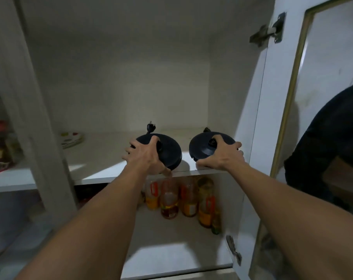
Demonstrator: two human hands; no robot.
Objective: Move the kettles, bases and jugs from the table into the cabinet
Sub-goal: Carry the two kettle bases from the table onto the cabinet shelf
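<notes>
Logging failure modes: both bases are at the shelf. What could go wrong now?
1. The left base, gripped by the left hand, reaches the shelf's front edge; released there, it might tip onto the bottles below.
2. Its plug sticks up behind and could snag.
3. The right base, gripped by the right hand, sits near that edge too.

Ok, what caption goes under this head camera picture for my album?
Left hand grips the left kettle base, right hand grips the right kettle base, at the cabinet's upper shelf above bottles.
</notes>
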